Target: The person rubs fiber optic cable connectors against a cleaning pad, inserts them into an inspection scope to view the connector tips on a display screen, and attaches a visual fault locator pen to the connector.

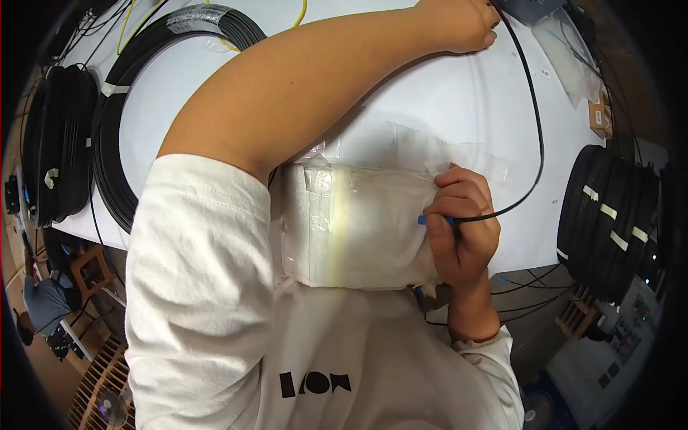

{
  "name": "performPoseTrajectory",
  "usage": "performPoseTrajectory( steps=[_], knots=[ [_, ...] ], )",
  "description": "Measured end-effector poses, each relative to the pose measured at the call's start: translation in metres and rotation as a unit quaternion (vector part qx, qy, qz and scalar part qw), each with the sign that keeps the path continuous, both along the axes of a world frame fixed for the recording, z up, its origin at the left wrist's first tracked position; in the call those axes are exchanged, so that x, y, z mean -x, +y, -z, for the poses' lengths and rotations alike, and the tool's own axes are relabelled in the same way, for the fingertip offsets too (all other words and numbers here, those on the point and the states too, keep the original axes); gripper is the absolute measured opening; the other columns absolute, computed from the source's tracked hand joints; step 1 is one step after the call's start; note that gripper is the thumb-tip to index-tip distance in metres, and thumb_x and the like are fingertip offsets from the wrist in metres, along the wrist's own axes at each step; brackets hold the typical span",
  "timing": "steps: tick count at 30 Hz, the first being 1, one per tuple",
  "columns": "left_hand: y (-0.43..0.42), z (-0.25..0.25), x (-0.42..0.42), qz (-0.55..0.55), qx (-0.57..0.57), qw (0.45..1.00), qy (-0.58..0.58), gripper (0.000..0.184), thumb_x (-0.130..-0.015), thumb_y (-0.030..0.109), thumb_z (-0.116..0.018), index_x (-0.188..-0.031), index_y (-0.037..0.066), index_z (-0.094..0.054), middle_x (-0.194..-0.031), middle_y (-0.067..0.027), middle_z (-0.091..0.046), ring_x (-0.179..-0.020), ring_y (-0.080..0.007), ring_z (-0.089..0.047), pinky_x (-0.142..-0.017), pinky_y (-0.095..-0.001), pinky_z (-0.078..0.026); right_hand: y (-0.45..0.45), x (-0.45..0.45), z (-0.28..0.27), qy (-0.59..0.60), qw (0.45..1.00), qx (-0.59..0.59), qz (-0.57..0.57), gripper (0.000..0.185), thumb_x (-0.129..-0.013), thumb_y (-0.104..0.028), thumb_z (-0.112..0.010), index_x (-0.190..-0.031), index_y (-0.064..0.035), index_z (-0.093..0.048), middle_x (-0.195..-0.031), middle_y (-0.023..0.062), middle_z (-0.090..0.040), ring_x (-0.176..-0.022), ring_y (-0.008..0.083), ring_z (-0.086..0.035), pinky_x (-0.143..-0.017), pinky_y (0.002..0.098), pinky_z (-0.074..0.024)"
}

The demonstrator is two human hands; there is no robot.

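Note:
My right hand (466,229) pinches the end of a black fibre-optic cable (539,136) between thumb and fingers. The cable's blue connector (423,220) points left, past my thumb. Right below it lies a translucent plastic-wrapped pad (380,229) at the table's near edge, taped along its left side and back. From my right hand the cable curves up to the top edge. There, my left hand (459,25) is stretched far across the table with its fingers curled in beside the cable. What those fingers hold is hidden, and the frame cuts the hand off.
Black cable coils lie at the left, one large coil (111,136) and another bundle (61,143). More coils (609,215) hang at the right edge. A dark device (529,10), a plastic bag (570,57) and a small cardboard box (599,117) stand back right. Another person (46,304) is far left.

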State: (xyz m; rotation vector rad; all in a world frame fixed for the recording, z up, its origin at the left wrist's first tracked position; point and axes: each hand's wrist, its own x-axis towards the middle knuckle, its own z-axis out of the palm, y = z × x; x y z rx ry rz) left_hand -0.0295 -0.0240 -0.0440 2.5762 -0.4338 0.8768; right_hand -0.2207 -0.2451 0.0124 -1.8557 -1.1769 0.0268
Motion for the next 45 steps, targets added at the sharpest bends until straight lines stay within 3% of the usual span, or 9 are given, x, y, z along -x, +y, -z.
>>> performPoseTrajectory(
  steps=[7,27,36,45],
  knots=[
    [-0.001,-0.007,0.002,-0.006,-0.004,0.999,0.041,0.035,-0.089,0.026,-0.064,-0.111,-0.001,-0.070,-0.114,-0.0222,-0.068,-0.105,-0.0371,-0.066,-0.095,-0.0477,-0.053,0.002,0.000,0.000,-0.004,1.000,-0.007,0.007,0.011,-0.084,-0.003,-0.077,-0.091,-0.0013,-0.069,-0.087,0.0097,-0.068,-0.093,0.0350,-0.065,-0.082,0.0429,-0.0539],
    [-0.002,-0.002,-0.001,-0.011,-0.011,1.000,0.003,0.029,-0.089,0.025,-0.064,-0.105,0.002,-0.071,-0.109,-0.0201,-0.068,-0.103,-0.0357,-0.065,-0.093,-0.0460,-0.053,0.005,0.003,-0.005,0.005,1.000,0.022,0.002,0.016,-0.081,-0.006,-0.082,-0.093,-0.0038,-0.072,-0.091,0.0080,-0.067,-0.097,0.0356,-0.066,-0.083,0.0433,-0.0548],
    [-0.004,-0.001,-0.004,-0.018,-0.012,1.000,-0.004,0.028,-0.089,0.026,-0.065,-0.102,0.002,-0.071,-0.105,-0.0199,-0.068,-0.100,-0.0361,-0.066,-0.091,-0.0467,-0.054,0.010,0.006,-0.008,-0.001,0.999,0.037,0.028,0.014,-0.082,-0.009,-0.082,-0.090,-0.0064,-0.072,-0.091,0.0056,-0.068,-0.100,0.0326,-0.067,-0.104,0.0582,-0.0473],
    [-0.002,0.003,-0.002,-0.001,0.004,1.000,-0.015,0.030,-0.089,0.026,-0.064,-0.106,0.001,-0.071,-0.107,-0.0211,-0.069,-0.101,-0.0368,-0.067,-0.091,-0.0477,-0.054,0.017,0.007,-0.010,-0.029,0.997,0.070,0.022,0.012,-0.081,-0.010,-0.081,-0.088,-0.0069,-0.072,-0.091,0.0052,-0.067,-0.099,0.0319,-0.067,-0.106,0.0585,-0.0469]
  ],
)
